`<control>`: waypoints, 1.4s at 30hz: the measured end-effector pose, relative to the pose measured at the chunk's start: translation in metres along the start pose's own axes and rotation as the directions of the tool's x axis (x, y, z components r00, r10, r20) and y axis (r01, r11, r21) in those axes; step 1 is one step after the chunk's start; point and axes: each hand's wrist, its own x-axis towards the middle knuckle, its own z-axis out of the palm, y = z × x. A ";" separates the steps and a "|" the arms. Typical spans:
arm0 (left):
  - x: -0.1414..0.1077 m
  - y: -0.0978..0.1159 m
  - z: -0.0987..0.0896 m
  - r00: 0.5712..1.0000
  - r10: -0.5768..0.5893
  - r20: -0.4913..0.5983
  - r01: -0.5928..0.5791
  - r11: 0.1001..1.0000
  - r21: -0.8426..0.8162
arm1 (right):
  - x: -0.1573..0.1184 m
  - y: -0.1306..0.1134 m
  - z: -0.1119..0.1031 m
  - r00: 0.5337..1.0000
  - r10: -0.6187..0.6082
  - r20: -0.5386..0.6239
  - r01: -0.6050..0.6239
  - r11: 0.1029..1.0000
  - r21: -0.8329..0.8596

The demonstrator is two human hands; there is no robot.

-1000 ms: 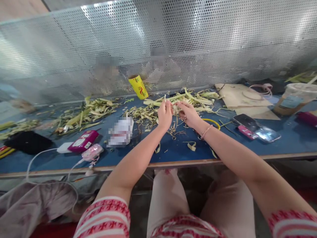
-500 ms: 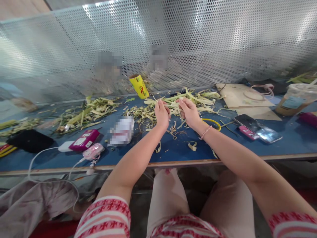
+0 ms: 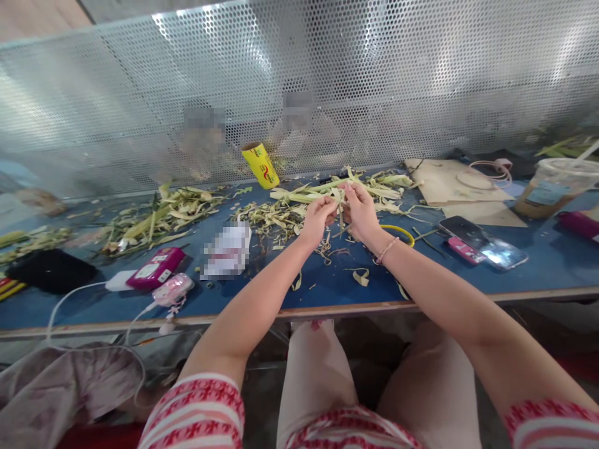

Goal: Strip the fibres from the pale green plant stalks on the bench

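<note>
Head view: left hand (image 3: 317,219) and right hand (image 3: 362,213) pinch a pale strip (image 3: 340,197) between them, mid-frame, its long side running up and down.

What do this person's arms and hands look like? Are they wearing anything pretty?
The left hand and right hand wear no gloves. The right has a thin, pinkish bracelet at its wrist; none shows on the left. The short sleeves are white, with red-patterned bands and coral stripes.
</note>
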 end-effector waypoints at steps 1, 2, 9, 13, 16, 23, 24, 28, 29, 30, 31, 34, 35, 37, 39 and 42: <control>0.000 0.000 0.000 1.000 0.004 -0.003 -0.004 1.000 0.019 | 0.000 -0.001 0.000 1.000 0.002 -0.011 -0.002 1.000 0.007; 0.000 0.000 0.000 1.000 0.008 -0.012 -0.007 0.999 0.050 | 0.000 -0.001 0.000 1.000 0.006 -0.022 -0.006 1.000 0.015; 0.000 0.004 -0.001 0.992 0.093 -0.084 -0.058 0.935 0.350 | -0.001 -0.004 0.000 0.998 0.042 -0.055 -0.040 0.998 0.042; -0.001 0.007 -0.002 0.986 0.146 -0.083 -0.086 0.865 0.494 | 0.000 -0.003 -0.001 0.995 0.064 -0.072 -0.061 0.997 0.056; -0.002 0.010 -0.002 0.991 0.128 -0.047 -0.079 0.817 0.571 | 0.001 -0.003 -0.002 0.994 0.071 -0.087 -0.066 0.996 0.064; 0.002 0.005 -0.007 0.994 0.109 0.020 -0.102 0.833 0.544 | 0.003 -0.003 -0.005 0.991 0.077 -0.111 -0.066 0.992 0.106; 0.004 0.003 -0.008 0.995 0.101 0.020 -0.096 0.845 0.526 | 0.003 -0.003 -0.005 0.991 0.078 -0.113 -0.066 0.992 0.106; 0.004 -0.001 -0.009 0.997 0.075 0.030 -0.080 0.860 0.505 | 0.006 -0.001 -0.008 0.990 0.081 -0.116 -0.071 0.993 0.090; 0.002 0.000 -0.008 0.996 0.076 0.040 -0.086 0.858 0.506 | 0.006 0.000 -0.008 0.991 0.073 -0.114 -0.063 0.994 0.088; 0.001 0.001 -0.007 0.995 0.083 0.049 -0.097 0.857 0.506 | 0.007 0.000 -0.009 0.992 0.059 -0.110 -0.050 0.995 0.086; -0.001 0.003 -0.005 0.994 0.098 0.055 -0.112 0.856 0.505 | 0.007 0.001 -0.009 0.993 0.043 -0.105 -0.035 0.996 0.083; -0.006 0.006 0.000 0.988 0.154 0.018 -0.142 0.858 0.493 | 0.006 0.003 -0.009 0.996 0.016 -0.088 -0.012 0.999 0.048; -0.006 0.006 0.002 0.984 0.176 -0.006 -0.151 0.860 0.487 | 0.005 0.004 -0.008 0.997 0.015 -0.078 -0.013 0.999 0.030; -0.006 0.005 0.003 0.975 0.217 -0.056 -0.164 0.862 0.479 | 0.004 0.003 -0.007 0.998 0.019 -0.058 -0.019 1.000 -0.001; -0.003 0.003 0.002 0.967 0.233 -0.103 -0.159 0.867 0.473 | 0.003 0.002 -0.006 0.999 0.023 -0.047 -0.024 1.000 -0.010; 0.000 0.001 -0.001 0.967 0.204 -0.151 -0.117 0.886 0.448 | 0.001 -0.002 -0.005 0.998 0.037 -0.056 -0.036 0.999 0.007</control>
